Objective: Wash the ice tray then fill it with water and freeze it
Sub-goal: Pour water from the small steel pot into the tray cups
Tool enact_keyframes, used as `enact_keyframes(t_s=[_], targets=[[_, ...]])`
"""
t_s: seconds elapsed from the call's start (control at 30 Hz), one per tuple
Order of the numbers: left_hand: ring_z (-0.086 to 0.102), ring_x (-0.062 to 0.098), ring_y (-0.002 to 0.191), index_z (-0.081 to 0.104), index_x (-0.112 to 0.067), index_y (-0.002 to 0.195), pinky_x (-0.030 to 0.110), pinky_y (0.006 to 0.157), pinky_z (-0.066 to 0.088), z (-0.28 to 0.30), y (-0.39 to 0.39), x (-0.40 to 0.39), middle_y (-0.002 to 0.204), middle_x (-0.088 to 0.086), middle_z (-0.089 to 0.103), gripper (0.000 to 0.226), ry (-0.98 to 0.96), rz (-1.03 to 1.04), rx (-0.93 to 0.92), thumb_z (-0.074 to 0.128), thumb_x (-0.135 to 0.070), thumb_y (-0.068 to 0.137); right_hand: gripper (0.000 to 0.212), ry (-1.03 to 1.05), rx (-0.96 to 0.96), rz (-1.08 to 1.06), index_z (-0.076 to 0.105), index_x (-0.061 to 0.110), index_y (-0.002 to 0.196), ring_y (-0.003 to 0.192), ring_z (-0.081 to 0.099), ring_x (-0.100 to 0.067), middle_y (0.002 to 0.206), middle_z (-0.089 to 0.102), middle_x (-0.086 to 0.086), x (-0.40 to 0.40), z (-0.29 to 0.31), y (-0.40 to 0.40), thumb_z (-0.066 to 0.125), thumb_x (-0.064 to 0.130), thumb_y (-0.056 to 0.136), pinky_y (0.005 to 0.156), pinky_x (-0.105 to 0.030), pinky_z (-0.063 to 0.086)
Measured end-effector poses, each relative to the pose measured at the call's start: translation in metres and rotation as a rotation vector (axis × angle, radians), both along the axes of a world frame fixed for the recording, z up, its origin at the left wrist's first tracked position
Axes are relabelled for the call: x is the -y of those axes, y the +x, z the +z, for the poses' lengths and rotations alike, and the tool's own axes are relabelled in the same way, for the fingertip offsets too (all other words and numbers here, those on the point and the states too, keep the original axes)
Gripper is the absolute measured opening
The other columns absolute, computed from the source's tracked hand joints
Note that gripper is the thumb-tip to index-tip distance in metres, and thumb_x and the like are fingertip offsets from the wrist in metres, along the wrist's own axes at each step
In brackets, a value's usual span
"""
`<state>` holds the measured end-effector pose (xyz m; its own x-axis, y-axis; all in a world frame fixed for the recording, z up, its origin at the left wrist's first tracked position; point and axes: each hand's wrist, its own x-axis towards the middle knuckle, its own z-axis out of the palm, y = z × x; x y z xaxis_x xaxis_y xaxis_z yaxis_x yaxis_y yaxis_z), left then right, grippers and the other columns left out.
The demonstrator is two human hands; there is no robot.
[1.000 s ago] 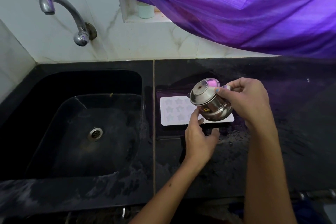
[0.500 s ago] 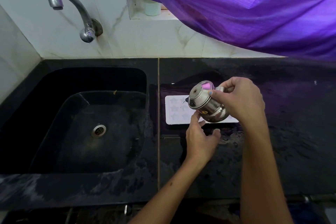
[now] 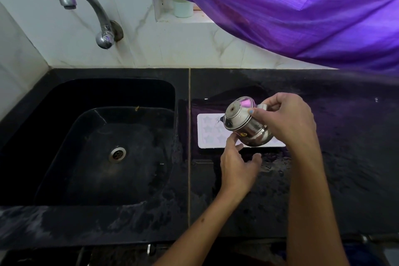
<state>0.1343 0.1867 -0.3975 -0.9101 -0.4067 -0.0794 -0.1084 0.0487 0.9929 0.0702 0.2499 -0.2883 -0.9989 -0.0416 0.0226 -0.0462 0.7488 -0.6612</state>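
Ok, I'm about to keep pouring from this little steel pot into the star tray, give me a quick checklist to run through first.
1. Ice tray lies flat on the counter, right of the sink: ok.
2. Steel pot is tipped with its spout over the tray: ok.
3. Right hand grips the pot's handle: ok.
4. Left hand steadies at the tray's near edge, fingertip by the pot: ok.
5. Water reaching the star cells: cannot tell, no stream visible.
6. Cells already full: cannot tell.
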Motion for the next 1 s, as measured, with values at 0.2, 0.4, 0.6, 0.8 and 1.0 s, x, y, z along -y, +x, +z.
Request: enact_keyframes(t_s=[0.2, 0.4, 0.6, 0.8, 1.0], targets=[[0.051, 0.006, 0.114, 0.044, -0.022, 0.131, 0.025, 0.095, 0.044, 0.0, -0.002, 0.002, 0.115, -0.018, 0.051, 0.061, -0.009, 0.036, -0.006, 0.07, -0.01, 0.078, 0.023, -0.14, 0.0, -0.002, 0.063, 0.023, 0.071, 0.082, 0.067, -0.022, 0.076, 0.069, 0.005, -0.006, -0.006, -0.005, 0.079, 0.039, 0.072, 0.08, -0.049, 0.055], [0.046, 0.01, 0.124, 0.042, -0.02, 0.133, 0.023, 0.094, 0.039, 0.004, -0.014, 0.018, 0.128, -0.008, 0.05, 0.057, -0.002, 0.091, -0.016, 0.054, 0.001, 0.082, 0.014, -0.426, 0.088, 0.011, 0.065, 0.017, 0.076, 0.081, 0.069, -0.024, 0.077, 0.071, -0.005, -0.014, -0.019, -0.019, 0.076, 0.024, 0.08, 0.083, -0.052, 0.056], [0.043, 0.01, 0.127, 0.038, -0.016, 0.138, 0.029, 0.105, 0.038, 0.012, -0.036, 0.043, 0.133, -0.004, 0.05, 0.07, -0.034, 0.116, -0.075, 0.046, 0.013, 0.075, 0.014, -0.704, 0.244, 0.013, 0.054, 0.011, 0.082, 0.072, 0.058, -0.009, 0.079, 0.058, -0.005, -0.013, -0.032, -0.031, 0.063, 0.013, 0.092, 0.069, -0.019, 0.054], [0.048, -0.009, 0.106, 0.044, -0.013, 0.133, 0.016, 0.095, 0.037, 0.014, -0.055, 0.053, 0.118, -0.012, 0.053, 0.063, 0.011, 0.105, -0.082, 0.047, 0.015, 0.076, 0.02, -0.826, 0.37, -0.018, 0.05, 0.014, 0.077, 0.078, 0.06, -0.008, 0.087, 0.061, -0.006, -0.012, -0.056, -0.047, 0.058, 0.011, 0.096, 0.081, -0.025, 0.054], [0.049, 0.013, 0.125, 0.041, -0.009, 0.137, 0.032, 0.107, 0.04, 0.011, -0.074, 0.057, 0.133, 0.004, 0.054, 0.061, 0.017, 0.119, -0.028, 0.048, 0.012, 0.08, 0.019, -0.899, 0.386, -0.056, 0.051, 0.013, 0.078, 0.078, 0.059, -0.009, 0.084, 0.059, -0.004, -0.007, -0.068, -0.065, 0.057, 0.01, 0.096, 0.077, -0.022, 0.053]])
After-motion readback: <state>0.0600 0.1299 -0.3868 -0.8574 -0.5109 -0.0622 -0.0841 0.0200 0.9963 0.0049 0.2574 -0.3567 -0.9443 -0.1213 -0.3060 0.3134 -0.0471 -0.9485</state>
